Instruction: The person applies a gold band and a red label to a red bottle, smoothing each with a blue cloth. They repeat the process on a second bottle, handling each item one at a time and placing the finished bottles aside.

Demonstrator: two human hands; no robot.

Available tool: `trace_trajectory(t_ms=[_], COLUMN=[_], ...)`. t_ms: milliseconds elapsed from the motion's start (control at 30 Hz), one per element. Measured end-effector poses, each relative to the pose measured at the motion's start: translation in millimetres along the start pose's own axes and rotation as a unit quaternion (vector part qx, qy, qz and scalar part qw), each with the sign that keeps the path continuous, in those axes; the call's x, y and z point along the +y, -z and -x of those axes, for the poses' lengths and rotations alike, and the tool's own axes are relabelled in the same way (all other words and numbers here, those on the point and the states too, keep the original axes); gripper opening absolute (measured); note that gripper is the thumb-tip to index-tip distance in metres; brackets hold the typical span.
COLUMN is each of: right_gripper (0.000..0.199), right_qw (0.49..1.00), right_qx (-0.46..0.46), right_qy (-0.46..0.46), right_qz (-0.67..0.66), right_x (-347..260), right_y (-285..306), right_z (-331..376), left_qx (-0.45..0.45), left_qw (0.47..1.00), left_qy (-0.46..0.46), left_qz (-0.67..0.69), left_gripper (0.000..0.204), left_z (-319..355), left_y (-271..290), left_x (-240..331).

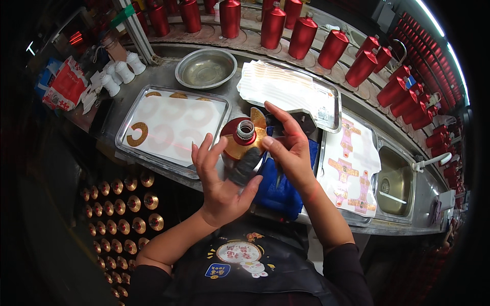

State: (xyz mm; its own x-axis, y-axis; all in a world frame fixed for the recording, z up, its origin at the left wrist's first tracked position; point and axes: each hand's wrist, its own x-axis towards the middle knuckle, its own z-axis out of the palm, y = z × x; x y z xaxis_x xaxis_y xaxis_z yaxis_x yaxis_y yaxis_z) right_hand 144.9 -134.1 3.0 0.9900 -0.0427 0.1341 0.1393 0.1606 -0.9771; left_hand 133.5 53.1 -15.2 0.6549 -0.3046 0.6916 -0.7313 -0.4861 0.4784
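Observation:
A red bottle (230, 127) with an uncapped, threaded silver neck (245, 130) stands upright between my hands at the bench's near edge. A gold curved decal (240, 149) wraps part of its shoulder, with one end sticking up on the far right side. My left hand (220, 196) has its fingers spread; a finger in a black cover (246, 167) rests against the decal's near side. From the right, my right hand (295, 155) touches the decal with its thumb, the index finger stretched out. Behind my hands, the bottle's lower body is mostly hidden.
Left is a tray (120, 133) with a sheet of gold C-shaped decals (137, 134); a metal bowl (205, 69) stands beyond. Right are label sheets (348, 168), a sink (395, 181) and faucet (433, 161). Blue material (279, 196) lies beside the bottle. Red bottles (303, 35) line a curved conveyor.

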Motion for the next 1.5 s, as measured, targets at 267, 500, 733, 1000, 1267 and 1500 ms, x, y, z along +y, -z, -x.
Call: trace_trajectory(t_ms=[267,500,733,1000,1267,1500], right_gripper=[0.076,0.072,0.069,0.07,0.071,0.056], right_qw=[1.0,1.0,0.999,0.999,0.998,0.99], right_qx=[0.003,-0.006,0.026,0.038,0.042,0.124], right_qy=[-0.013,-0.002,-0.005,0.004,0.024,-0.071], right_qz=[0.012,-0.017,-0.031,-0.026,0.03,0.019], right_x=[0,0,1,-2,-1,-10], right_y=[0,-1,-7,-9,-4,-5], right_z=[-11,-4,0,4,9,28], left_qx=[-0.039,-0.255,-0.229,-0.233,-0.312,-0.231], left_qw=[0.98,0.853,0.865,0.824,0.795,0.774], left_qy=[0.128,0.202,0.193,0.235,0.199,0.285], left_qz=[0.147,0.408,0.401,0.46,0.481,0.516], left_gripper=[0.08,0.096,0.093,0.085,0.093,0.069], left_z=[-23,-49,-38,-41,-49,-42], left_y=[-10,22,17,20,17,17], left_x=[-26,-57,-51,-54,-67,-63])
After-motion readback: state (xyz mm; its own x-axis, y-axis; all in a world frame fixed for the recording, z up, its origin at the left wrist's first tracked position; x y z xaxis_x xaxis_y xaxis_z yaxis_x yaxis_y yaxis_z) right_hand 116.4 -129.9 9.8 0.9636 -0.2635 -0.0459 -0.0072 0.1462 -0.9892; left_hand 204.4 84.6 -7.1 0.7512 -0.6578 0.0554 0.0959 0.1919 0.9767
